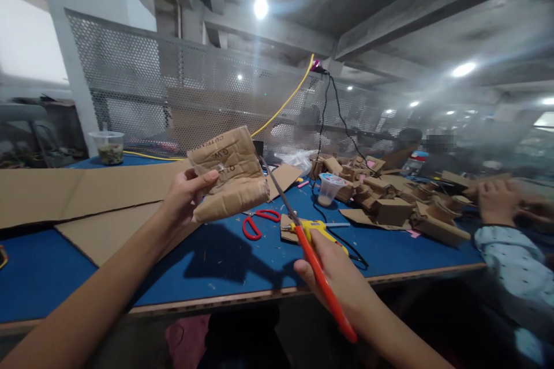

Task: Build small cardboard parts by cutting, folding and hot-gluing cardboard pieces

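My left hand (187, 191) is closed on a creased, folded piece of cardboard (236, 170) with dark printed letters, thumb on its face. It is raised above the blue table (225, 277). My right hand (340, 271) grips large scissors (319, 279) by their orange-red handles. Their long blades point up and left, the tip at the right edge of the cardboard; whether they touch it I cannot tell. Below lie a pair of red-handled scissors (251, 229) and a yellow glue gun (320, 228), partly behind my right hand.
Large flat cardboard sheets (108, 190) cover the table's left side. Folded cardboard pieces (393, 210) are heaped at the right, beside a plastic cup (331, 187). Another lidded cup (108, 147) stands far left. A co-worker's hand (497, 202) is at the right edge. A yellow cable (288, 101) hangs behind.
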Tool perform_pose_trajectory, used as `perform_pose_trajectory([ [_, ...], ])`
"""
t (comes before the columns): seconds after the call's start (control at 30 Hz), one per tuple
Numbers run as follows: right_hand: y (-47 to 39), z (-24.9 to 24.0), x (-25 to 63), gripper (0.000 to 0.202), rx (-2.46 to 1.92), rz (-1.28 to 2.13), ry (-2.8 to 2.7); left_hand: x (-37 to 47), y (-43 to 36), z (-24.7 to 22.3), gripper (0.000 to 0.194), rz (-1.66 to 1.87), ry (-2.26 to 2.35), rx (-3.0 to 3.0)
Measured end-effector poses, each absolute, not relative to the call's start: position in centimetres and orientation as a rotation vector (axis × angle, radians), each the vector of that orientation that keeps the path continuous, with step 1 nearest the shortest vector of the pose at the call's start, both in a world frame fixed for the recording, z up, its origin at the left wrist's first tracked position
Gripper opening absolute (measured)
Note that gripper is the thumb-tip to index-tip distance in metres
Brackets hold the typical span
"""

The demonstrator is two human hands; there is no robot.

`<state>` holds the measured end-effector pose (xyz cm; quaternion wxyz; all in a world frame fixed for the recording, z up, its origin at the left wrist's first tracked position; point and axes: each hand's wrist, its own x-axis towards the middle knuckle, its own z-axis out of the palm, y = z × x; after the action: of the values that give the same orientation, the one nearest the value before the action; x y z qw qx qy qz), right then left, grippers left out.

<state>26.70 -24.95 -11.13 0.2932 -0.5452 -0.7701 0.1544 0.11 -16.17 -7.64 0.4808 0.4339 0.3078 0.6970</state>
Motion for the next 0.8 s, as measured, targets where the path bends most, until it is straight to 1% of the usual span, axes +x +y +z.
perform_pose_trajectory([
  [0.27,-24.0,-10.6,25.3,0.059,-1.408,0.411,-2.047,0.9,-16.3,-8.7,0.058,1.628,0.723,1.178],
  [0.47,-23.9,-9.9,25.3,0.037,-1.595,0.289,-2.087,1.2,-16.0,-9.5,0.056,1.606,0.753,1.236],
  [0.63,-23.5,-10.2,25.0,0.039,-1.807,0.107,-2.123,1.7,-16.5,-9.5,0.059,1.581,0.736,1.198],
  [0.8,-22.8,-10.6,25.4,0.042,-1.658,0.038,-2.142,1.7,-16.7,-9.3,0.056,1.603,0.736,1.209],
])
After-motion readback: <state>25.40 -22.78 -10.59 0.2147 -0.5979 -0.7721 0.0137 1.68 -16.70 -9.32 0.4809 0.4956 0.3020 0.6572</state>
